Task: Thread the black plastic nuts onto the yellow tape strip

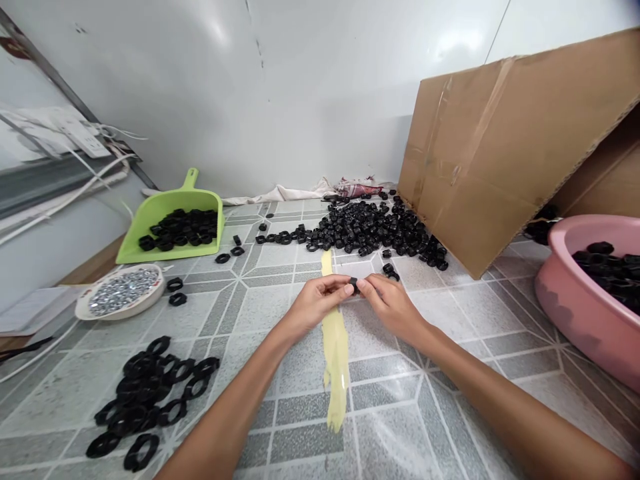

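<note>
My left hand (pixel 317 301) and my right hand (pixel 387 300) meet at the middle of the tiled surface. Together their fingertips pinch one small black plastic part (pixel 354 285). Both hands are closed on it. Behind them lies a big heap of black plastic nuts (pixel 373 228). A strip of yellow tape (pixel 335 347) runs on the surface under my hands. A pile of larger black rings (pixel 150 393) lies at the front left.
A green dustpan (pixel 150 217) holding black parts sits at the back left. A white dish (pixel 85 310) of small metal nuts stands beside it. A tilted cardboard box (pixel 500 147) is at the back right, a pink basin (pixel 575 300) with black parts at the right.
</note>
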The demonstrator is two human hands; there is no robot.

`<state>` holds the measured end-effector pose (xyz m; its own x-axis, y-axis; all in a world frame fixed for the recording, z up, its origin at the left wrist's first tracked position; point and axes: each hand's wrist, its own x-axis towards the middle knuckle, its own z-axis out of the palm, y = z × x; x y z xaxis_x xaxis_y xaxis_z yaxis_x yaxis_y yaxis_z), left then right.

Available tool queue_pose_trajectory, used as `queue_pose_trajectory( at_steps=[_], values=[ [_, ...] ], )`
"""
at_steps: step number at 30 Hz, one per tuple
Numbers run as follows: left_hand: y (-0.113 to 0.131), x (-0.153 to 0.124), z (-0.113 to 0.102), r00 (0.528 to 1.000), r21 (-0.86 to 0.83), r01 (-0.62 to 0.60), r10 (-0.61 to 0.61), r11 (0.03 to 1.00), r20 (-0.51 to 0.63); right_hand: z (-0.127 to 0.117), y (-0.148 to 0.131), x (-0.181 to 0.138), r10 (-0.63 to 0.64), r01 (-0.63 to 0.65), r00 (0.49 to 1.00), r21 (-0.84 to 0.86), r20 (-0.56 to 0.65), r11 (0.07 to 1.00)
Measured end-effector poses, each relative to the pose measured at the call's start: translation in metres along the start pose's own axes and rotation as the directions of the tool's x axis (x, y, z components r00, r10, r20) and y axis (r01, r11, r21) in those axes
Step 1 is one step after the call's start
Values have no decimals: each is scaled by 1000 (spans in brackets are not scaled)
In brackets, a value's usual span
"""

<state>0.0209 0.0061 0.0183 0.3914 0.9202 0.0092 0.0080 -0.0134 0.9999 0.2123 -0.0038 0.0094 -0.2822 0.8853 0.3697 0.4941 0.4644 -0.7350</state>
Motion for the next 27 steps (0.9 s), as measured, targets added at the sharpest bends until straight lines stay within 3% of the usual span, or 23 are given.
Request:
queue_pose_trajectory(
  at_steps=[11, 20, 27],
  values=[
    [-5, 3, 3, 993, 28, 60, -57, 998, -103, 4, 6, -1, 25, -23, 999, 70, -24, 997],
    [3, -1, 10, 993, 95, 24, -13, 995, -119, 7, 1, -4, -114, 122, 987, 67, -117, 990],
    [-2, 1, 4, 999, 24, -18, 19, 1000, -27, 2, 1, -3, 27, -20, 997, 94, -77, 995]
  ],
)
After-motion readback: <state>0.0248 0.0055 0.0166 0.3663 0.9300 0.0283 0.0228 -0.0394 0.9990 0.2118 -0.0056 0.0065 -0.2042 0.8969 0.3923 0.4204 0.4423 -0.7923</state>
